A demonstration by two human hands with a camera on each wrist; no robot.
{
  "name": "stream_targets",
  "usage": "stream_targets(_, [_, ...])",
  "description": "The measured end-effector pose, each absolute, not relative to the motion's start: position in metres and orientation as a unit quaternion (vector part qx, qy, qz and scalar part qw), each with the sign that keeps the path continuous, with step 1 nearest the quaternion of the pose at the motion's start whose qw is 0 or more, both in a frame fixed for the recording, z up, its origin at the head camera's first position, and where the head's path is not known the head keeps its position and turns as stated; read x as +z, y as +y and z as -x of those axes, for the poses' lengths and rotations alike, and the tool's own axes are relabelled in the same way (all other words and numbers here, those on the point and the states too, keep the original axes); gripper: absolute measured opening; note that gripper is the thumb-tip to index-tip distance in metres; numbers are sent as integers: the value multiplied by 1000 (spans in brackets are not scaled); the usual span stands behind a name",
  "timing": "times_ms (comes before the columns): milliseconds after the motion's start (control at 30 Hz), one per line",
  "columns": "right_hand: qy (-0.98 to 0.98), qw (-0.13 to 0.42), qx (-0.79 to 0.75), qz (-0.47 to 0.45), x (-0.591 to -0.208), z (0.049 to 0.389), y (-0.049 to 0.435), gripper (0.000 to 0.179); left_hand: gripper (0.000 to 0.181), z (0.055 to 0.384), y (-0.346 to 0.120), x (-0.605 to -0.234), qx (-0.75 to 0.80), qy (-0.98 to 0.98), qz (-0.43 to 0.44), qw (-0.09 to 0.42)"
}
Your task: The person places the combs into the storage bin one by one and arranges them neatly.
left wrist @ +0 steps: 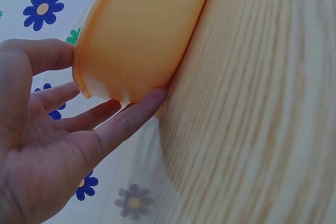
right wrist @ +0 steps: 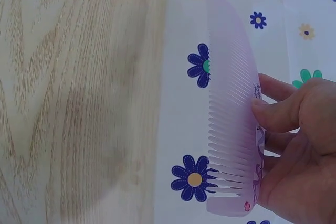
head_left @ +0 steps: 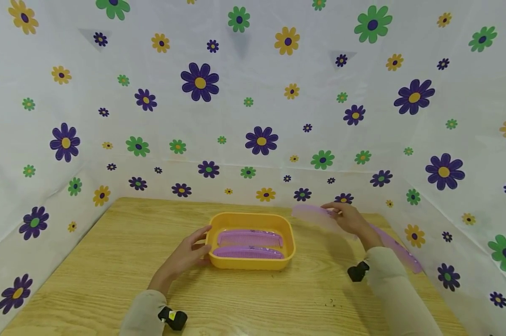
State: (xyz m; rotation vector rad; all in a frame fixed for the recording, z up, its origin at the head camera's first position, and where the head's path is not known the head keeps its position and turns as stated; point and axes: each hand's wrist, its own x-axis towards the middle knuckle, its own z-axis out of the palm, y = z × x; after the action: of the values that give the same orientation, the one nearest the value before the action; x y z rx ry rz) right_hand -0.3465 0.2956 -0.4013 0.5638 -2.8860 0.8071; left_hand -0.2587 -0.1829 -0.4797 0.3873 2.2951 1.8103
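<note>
My right hand (head_left: pixel 348 219) pinches a pale translucent purple comb (right wrist: pixel 233 103) by its spine, above the back right of the table. In the right wrist view its teeth face left and the thumb lies on the spine. My left hand (head_left: pixel 187 252) touches the left end of a yellow plastic tub (head_left: pixel 249 264), fingers spread against its outer wall and rim. Inside lie two purple combs, a rear comb (head_left: pixel 249 237) and a front comb (head_left: pixel 248 252). Another purple comb (head_left: pixel 397 248) lies at the right, partly hidden behind my right wrist.
The wooden table (head_left: pixel 253 298) carries the tub near its back edge. A white flower-printed sheet (head_left: pixel 253 112) rises behind the table and along both sides. Black wrist cameras sit at both cuffs.
</note>
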Motion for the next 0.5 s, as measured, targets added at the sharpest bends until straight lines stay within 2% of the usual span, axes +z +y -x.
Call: stream_targets(500, [-945,47,256,-197,-384,339,268,37,63,259,-184,-480,615,770,-139,98])
